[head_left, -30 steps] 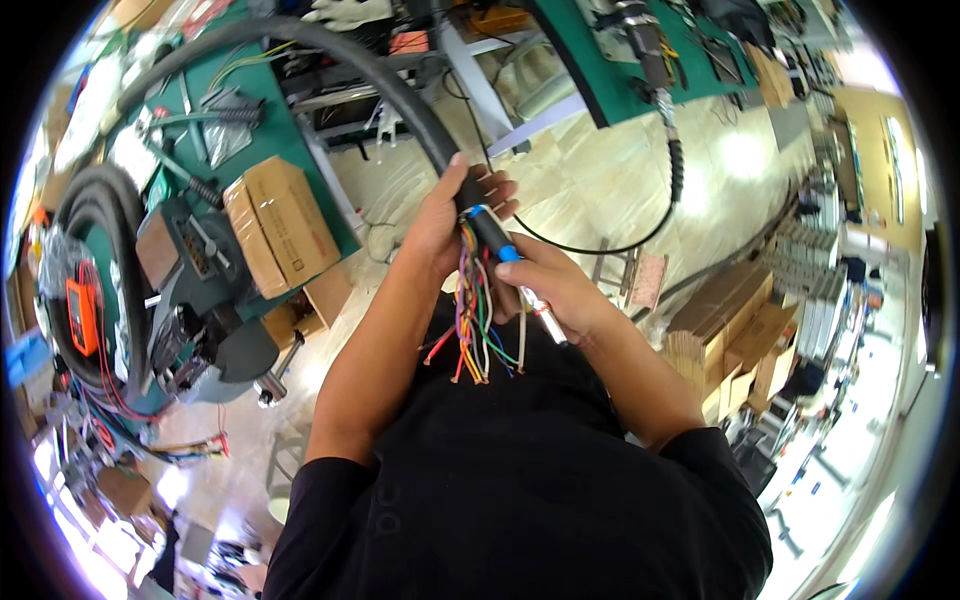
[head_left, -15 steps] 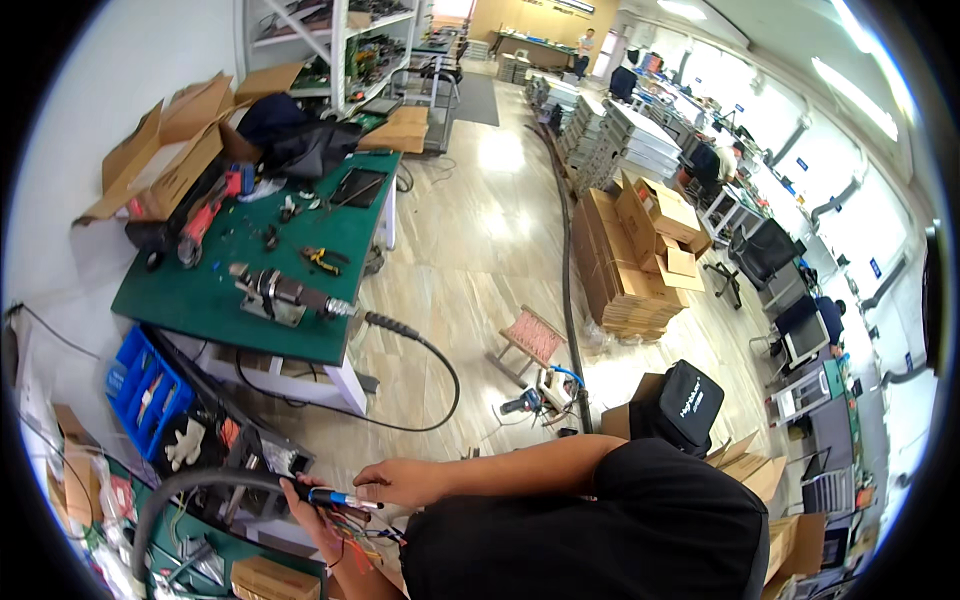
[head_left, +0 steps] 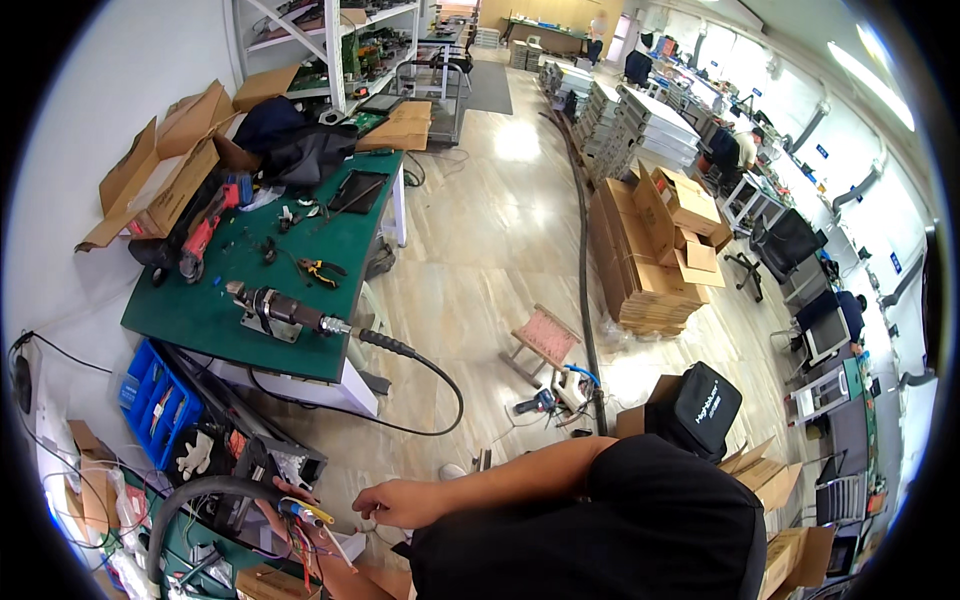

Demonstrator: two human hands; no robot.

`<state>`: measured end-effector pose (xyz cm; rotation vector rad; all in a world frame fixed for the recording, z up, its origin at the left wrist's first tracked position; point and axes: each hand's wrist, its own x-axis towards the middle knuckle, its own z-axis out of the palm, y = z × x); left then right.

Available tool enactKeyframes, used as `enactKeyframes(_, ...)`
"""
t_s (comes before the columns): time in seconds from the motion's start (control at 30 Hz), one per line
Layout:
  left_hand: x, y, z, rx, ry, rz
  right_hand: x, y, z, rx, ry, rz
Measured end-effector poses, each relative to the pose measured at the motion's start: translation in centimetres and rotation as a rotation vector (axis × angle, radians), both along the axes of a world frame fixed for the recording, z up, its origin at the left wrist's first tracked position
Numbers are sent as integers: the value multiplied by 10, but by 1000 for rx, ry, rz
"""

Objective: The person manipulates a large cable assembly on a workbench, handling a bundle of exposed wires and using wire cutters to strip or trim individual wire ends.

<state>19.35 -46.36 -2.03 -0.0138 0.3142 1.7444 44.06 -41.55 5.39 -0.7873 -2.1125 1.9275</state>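
Low on the left, a thick black cable (head_left: 215, 485) arches up from the bench and ends in my left hand (head_left: 275, 512), whose fingers are wrapped round it. Several thin coloured wires (head_left: 315, 540) hang loose from the cable's stripped end, with blue and yellow parts showing there. To the right of that end, my right hand (head_left: 395, 503) is held apart from it, fingers loosely bent and spread, with nothing visible in them.
A green-topped bench (head_left: 225, 325) carries a clamped cylindrical tool (head_left: 290, 312), yellow-black pliers (head_left: 322, 271) and an open carton (head_left: 165, 190). A blue parts bin (head_left: 160, 405) stands below. A small stool (head_left: 545, 340), a black bag (head_left: 700, 410) and flattened cartons (head_left: 640, 270) are on the floor.
My right hand has drawn away from the cable's end. My left hand and the cable end have shifted slightly left and down, and yellow now shows at the end. The view has turned a little.
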Motion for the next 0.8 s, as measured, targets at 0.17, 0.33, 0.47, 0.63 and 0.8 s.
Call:
enactKeyframes(0.17, -5, -1, -20, -196, -22, 216, -4, -5, -7, 11, -16, 17)
enactKeyframes(0.33, -9, 1, -8, -279, -193, 87, -10, -22, -20, 38, -86, -53)
enactKeyframes(0.47, -18, -4, -11, -292, -135, 30, -23, -46, -12, -55, -68, -144)
enactKeyframes(0.63, -24, -21, -11, -258, -121, -97, -44, -82, -16, 40, -100, -209)
enactKeyframes(0.8, -28, -33, -17, -272, -95, -108, -60, -117, -11, 30, -123, -275)
